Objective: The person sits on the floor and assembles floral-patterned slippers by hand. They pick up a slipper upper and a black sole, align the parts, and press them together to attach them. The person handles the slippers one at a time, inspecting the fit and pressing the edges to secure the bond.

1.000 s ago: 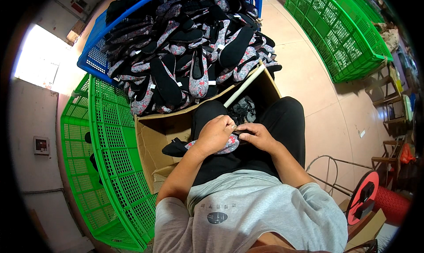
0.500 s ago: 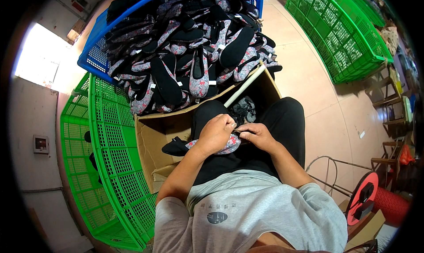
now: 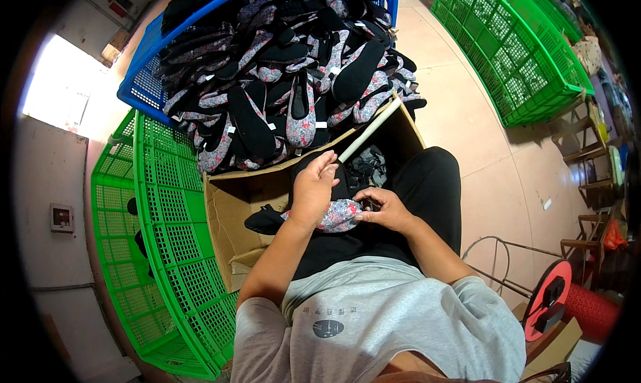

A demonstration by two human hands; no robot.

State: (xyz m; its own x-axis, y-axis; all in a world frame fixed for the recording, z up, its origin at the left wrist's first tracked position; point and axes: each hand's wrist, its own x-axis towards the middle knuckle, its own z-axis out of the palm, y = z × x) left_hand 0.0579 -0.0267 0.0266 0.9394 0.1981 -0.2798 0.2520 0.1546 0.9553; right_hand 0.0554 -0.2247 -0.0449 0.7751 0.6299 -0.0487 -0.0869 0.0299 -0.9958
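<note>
A floral cloth shoe [image 3: 339,216] in grey and red lies across my lap, its black end sticking out to the left beyond my wrist. At the shoe's right end, the thumb and fingers of my right hand [image 3: 386,209] close on it. My left hand [image 3: 314,188] is raised on the shoe's far side, fingers stretched out and slightly bent, with nothing visible in them. Its wrist hides the middle of the shoe. In front of my knees an open cardboard box [image 3: 227,213] holds a bundle of dark and grey scraps [image 3: 369,168] and a pale tube [image 3: 370,130].
Beyond the box, a blue crate [image 3: 143,92] is heaped with matching floral shoes [image 3: 302,119]. Green plastic crates [image 3: 177,249] stand at my left, and another green crate [image 3: 507,56] is at the far right. A red-and-black round object [image 3: 549,299] and wire frame sit near my right elbow.
My left hand has come away from the right fingertips, moving up and left with its fingers straightening. More of the shoe's floral end shows, and the right hand stays at it.
</note>
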